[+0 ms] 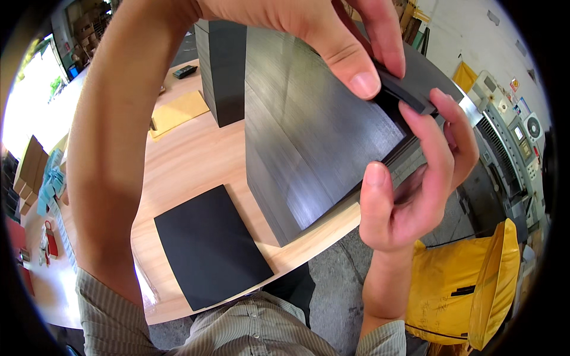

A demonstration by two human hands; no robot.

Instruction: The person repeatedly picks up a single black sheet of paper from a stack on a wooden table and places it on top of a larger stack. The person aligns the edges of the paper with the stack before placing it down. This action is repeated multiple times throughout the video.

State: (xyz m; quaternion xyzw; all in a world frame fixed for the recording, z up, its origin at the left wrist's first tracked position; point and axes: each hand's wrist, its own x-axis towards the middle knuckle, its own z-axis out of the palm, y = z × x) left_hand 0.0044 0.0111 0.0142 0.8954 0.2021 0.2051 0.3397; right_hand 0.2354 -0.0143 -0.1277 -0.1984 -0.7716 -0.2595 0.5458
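Dark sheets are gripped between thumb and fingers by the left hand and pinched at a corner by the right hand, at the right edge of a stack on the table.

Over the worktop, there is room to pass between the black sheet and the yellow sheet; the left forearm bars one side, the tall dark stack the other.
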